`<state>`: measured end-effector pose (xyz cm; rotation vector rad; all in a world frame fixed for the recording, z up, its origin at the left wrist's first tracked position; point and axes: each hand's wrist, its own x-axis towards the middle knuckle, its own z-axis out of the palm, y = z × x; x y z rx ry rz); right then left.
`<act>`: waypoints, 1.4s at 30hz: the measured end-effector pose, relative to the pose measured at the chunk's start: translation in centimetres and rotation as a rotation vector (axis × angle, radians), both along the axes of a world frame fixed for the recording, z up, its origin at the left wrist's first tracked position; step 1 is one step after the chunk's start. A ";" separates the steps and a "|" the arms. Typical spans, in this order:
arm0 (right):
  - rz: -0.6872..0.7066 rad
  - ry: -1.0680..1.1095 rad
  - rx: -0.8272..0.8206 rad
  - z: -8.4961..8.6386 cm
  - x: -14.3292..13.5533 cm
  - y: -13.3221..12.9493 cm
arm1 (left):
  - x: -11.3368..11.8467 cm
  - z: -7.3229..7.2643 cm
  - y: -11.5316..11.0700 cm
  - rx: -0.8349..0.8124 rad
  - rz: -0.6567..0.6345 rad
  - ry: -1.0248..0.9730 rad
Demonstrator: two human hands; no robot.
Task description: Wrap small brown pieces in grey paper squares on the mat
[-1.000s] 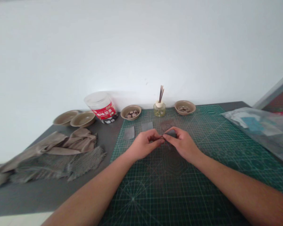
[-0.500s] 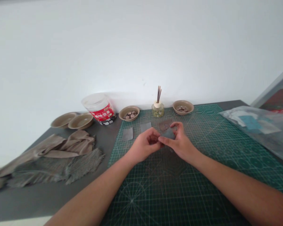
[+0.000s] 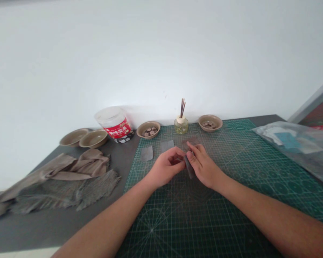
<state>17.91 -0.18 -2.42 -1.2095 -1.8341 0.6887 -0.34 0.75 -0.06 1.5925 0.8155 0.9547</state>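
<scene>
My left hand (image 3: 168,167) is closed, its thumb and fingertips pinching the left edge of a small grey cloth piece (image 3: 188,167). My right hand (image 3: 204,166) grips the same piece between thumb and fingers, with the index finger stretched past it. The piece is held tilted, nearly edge-on, above the green cutting mat (image 3: 172,222). Two flat grey squares lie on the mat beyond my left hand, one (image 3: 146,153) further left and the other (image 3: 167,146) just behind the hand. A brownish patch (image 3: 191,140) shows behind my right hand.
Along the wall stand a bowl of round pieces (image 3: 148,130), a reed diffuser (image 3: 181,125) and another such bowl (image 3: 210,123). Two more bowls (image 3: 93,138), a red-labelled tub (image 3: 118,125) and crumpled cloths (image 3: 61,179) are at left. A plastic bag (image 3: 293,139) lies right.
The grey piece has turned from showing its flat face to nearly edge-on. My right hand has rotated and its fingers have come down closer around the piece. My left hand has barely moved.
</scene>
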 end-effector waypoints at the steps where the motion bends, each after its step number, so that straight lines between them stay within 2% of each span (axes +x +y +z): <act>1: -0.030 -0.015 0.016 -0.2 0.0 0.1 | 0.1 0.0 0.0 -0.012 0.004 -0.014; 5: -0.149 -0.004 0.133 0.1 0.0 0.1 | 0.3 0.0 -0.2 -0.039 0.016 -0.030; 10: -0.101 -0.121 0.257 1.7 0.3 -0.3 | 0.4 -0.1 -0.4 -0.039 0.045 -0.011; 16: 0.077 -0.038 0.100 2.9 0.6 -0.8 | 0.2 0.3 -0.2 0.002 0.179 0.013; 20: 0.075 -0.009 0.069 2.8 0.9 -0.7 | -0.2 0.3 0.2 0.092 0.206 0.077; 22: 0.046 0.007 0.097 2.6 1.0 -0.6 | -0.3 0.3 0.4 0.128 0.240 0.089; 25: -0.001 0.012 0.182 2.3 1.1 -0.6 | -0.2 0.2 0.3 0.090 0.275 0.051; 33: 0.099 -0.243 0.401 1.8 0.4 -1.4 | 0.1 -0.1 -0.2 0.109 0.303 0.147; 37: 0.089 -0.337 0.424 1.6 0.2 -1.4 | 0.1 -0.3 -0.3 0.129 0.346 0.185; 42: 0.063 -0.338 0.431 1.6 0.3 -1.4 | 0.1 -0.6 -0.3 0.118 0.338 0.168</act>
